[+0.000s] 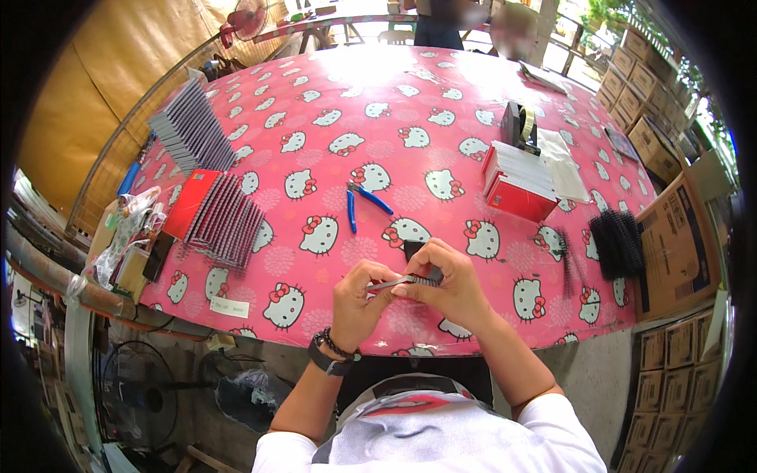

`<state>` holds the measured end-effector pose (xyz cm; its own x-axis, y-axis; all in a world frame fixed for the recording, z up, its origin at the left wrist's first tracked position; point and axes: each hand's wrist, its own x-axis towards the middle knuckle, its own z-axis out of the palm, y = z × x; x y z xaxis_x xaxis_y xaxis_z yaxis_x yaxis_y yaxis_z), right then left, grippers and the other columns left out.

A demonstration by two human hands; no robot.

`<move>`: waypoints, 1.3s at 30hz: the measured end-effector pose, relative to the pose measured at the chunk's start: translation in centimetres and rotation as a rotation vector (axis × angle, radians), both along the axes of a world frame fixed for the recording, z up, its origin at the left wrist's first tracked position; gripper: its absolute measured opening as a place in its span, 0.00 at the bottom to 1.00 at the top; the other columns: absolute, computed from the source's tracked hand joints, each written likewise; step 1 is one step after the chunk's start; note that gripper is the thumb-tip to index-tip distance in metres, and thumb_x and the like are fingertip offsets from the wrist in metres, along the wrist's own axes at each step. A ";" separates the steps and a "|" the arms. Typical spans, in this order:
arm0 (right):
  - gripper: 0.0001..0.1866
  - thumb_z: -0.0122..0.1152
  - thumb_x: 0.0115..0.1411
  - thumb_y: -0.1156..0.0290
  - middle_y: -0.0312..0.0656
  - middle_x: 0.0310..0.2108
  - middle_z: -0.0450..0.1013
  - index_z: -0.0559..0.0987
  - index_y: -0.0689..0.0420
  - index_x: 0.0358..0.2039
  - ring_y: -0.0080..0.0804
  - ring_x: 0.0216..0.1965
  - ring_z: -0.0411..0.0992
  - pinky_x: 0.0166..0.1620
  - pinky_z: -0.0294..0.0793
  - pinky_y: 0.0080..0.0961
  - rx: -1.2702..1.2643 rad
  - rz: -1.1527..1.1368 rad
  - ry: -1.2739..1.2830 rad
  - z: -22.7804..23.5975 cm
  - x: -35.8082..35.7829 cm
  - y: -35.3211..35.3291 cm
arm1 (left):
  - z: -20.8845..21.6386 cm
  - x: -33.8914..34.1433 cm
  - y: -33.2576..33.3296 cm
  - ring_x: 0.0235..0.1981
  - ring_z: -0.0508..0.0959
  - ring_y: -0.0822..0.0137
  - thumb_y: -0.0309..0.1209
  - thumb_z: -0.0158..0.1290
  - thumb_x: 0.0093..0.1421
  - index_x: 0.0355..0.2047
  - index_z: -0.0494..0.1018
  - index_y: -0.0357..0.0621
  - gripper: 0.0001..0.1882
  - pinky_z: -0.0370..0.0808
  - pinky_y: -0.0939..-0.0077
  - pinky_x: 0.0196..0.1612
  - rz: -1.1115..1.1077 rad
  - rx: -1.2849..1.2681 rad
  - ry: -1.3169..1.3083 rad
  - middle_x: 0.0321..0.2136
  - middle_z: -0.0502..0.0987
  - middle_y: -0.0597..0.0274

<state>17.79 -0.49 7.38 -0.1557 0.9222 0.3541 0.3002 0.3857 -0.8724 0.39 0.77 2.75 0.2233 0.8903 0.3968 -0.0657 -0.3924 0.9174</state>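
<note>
— Pink cloth (426, 181) with cat faces, spread over a broad table, bright at the far end; stacked with what, and why so?

— Grey stack (189, 130) and red-fronted stack (225, 221) at the left; red-and-white stack (520, 181) and tape dispenser (511, 122) at the right; probably parted to avoid mixing, and to leave elbow room between.

— And the blue-handled cutters (363, 206)?

— Lying just beyond the hands, handles splayed toward the near edge; likely turned that way for an easy grab.

— Black bristly bundle (615, 240), too; why over there?

— Set just beside a cardboard box (678, 244); near it, loose black strips (566, 264), perhaps apart to avoid tangling.

— Now the hands; how wide?

— Narrow, both; left hand (356, 298) pinching a thin grey piece (385, 284) between thumb and fingers; right hand (453, 285) curled, thumb and forefinger closed on a dark ribbed edge (423, 279); joined to the grey piece or separate, impossible to tell.

— Held where?

— Above the near part of the cloth, before the chest; seemingly gripped from both sides for steadiness; just beyond, a dark block (412, 249), partly hidden.
</note>
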 end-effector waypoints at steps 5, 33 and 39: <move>0.11 0.68 0.50 0.70 0.41 0.26 0.69 0.75 0.60 0.29 0.37 0.30 0.68 0.33 0.68 0.29 0.290 -0.011 -0.188 -0.4 -0.6 0.3 | -0.5 -0.4 0.1 0.33 0.73 0.77 0.22 0.59 0.56 0.36 0.71 0.38 0.09 0.72 0.83 0.37 -0.018 -0.035 -0.003 0.33 0.73 0.65; 0.15 0.65 0.49 0.72 0.38 0.43 0.74 0.78 0.55 0.40 0.39 0.47 0.68 0.51 0.63 0.36 0.362 -0.803 -0.875 -6.0 21.2 8.1 | 5.3 -26.6 13.2 0.47 0.70 0.50 0.44 0.60 0.53 0.46 0.72 0.43 0.25 0.64 0.56 0.52 1.404 0.582 0.967 0.44 0.73 0.52; 0.08 0.66 0.46 0.74 0.38 0.31 0.75 0.79 0.56 0.30 0.39 0.40 0.71 0.46 0.67 0.35 0.418 -0.757 -0.818 -5.5 22.8 9.2 | 7.7 -23.4 11.9 0.47 0.70 0.52 0.33 0.60 0.51 0.43 0.74 0.41 0.19 0.66 0.57 0.51 0.859 0.154 1.102 0.43 0.73 0.55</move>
